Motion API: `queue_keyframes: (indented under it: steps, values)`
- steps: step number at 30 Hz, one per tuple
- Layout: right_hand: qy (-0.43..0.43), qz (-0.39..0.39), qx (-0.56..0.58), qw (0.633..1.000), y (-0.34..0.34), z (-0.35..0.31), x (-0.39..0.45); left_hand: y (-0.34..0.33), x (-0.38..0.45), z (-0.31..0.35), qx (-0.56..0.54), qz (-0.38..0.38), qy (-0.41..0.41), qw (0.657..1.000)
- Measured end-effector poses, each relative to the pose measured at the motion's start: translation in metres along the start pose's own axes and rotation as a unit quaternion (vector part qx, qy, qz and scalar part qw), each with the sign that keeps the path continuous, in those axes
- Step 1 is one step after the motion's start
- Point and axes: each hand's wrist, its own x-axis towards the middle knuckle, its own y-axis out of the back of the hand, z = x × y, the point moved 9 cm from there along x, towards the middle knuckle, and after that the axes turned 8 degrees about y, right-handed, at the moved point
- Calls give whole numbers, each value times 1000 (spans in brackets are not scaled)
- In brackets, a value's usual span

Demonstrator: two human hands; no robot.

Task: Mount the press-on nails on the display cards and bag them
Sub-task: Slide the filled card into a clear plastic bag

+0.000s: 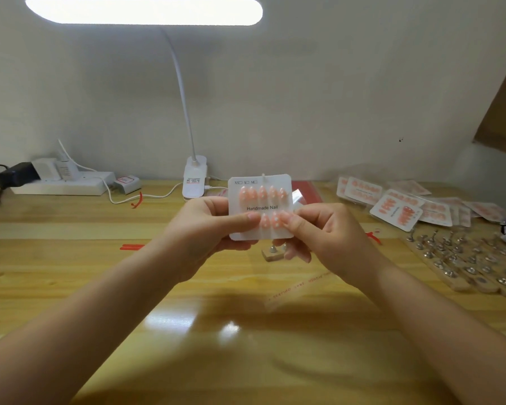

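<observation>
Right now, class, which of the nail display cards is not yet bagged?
The display card held up in both the left hand and right hand: bare, unlike the bagged cards piled on the table's right.

A white rectangular display card (pixel 260 207) is held above the middle of the wooden table (pixel 70 287). Far left lies a white plastic power strip (pixel 63 185), a white clip-on desk lamp (pixel 195 179) just behind the card, bagged pink nail cards (pixel 392 200) far right, and wooden nail-stand strips (pixel 465 258) nearer.

display card (pixel 260 200) reads "handmade nail", "xs s m".
</observation>
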Motion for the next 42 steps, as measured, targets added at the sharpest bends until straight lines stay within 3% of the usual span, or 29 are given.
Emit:
queue_keyframes:
  steps: [7,17,23,27,35,42]
  values:
    - [-32,-25,46,998,-4,4,1,2,-1,1,21,9,-19,1000]
    - [-15,4,11,1000,-2,7,-3,-4,-4,5,52,12,-55,997]
    - [-55,-29,96,993,-2,17,0,-1,-1,0,33,4,-25,999]
    - [-40,-37,79,995,-1,13,1,-1,1,-2,19,1,-18,1000]
    - [-43,-26,13,999,-1,15,-2,2,1,-2,27,8,-19,999]
    - [-61,24,87,994,10,20,0,-15,0,-11,50,-21,6,999]
